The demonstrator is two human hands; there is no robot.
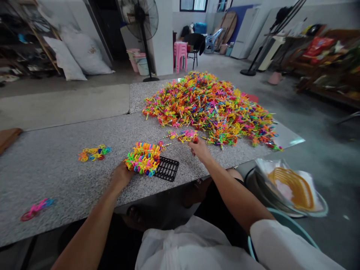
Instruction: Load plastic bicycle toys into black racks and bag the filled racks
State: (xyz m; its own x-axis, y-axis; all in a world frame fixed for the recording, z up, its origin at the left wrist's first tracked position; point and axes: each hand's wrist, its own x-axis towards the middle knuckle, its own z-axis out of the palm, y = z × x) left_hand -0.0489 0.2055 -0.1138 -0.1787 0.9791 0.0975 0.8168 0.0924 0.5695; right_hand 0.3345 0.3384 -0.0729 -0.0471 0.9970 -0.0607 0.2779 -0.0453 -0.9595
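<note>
Plastic pieces [188,135] at right hand [199,149] fingertips

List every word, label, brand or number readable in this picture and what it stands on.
No text can be read.
White sack: a faint mark, too blurred to read.
Fan: a label on its grille, too small to read.
Red packaging on the shelf: print blurred.
Colourful plastic pieces: no lettering visible.
</note>
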